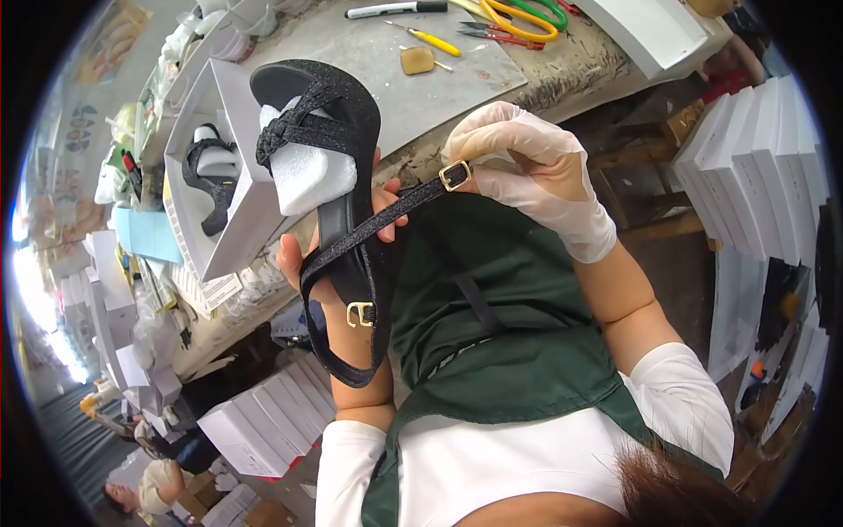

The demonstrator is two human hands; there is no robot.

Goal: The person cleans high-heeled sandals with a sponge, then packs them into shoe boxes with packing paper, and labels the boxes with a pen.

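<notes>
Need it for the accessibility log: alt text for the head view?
A black glitter sandal stuffed with white foam is held up by the bare left hand, while the gloved right hand pulls its strap by the gold buckle. Behind, an open shoebox holds the other sandal.

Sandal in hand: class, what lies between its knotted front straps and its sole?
In the head view, a white foam block sits wedged between the knotted straps and the sole of the black sandal.
</notes>
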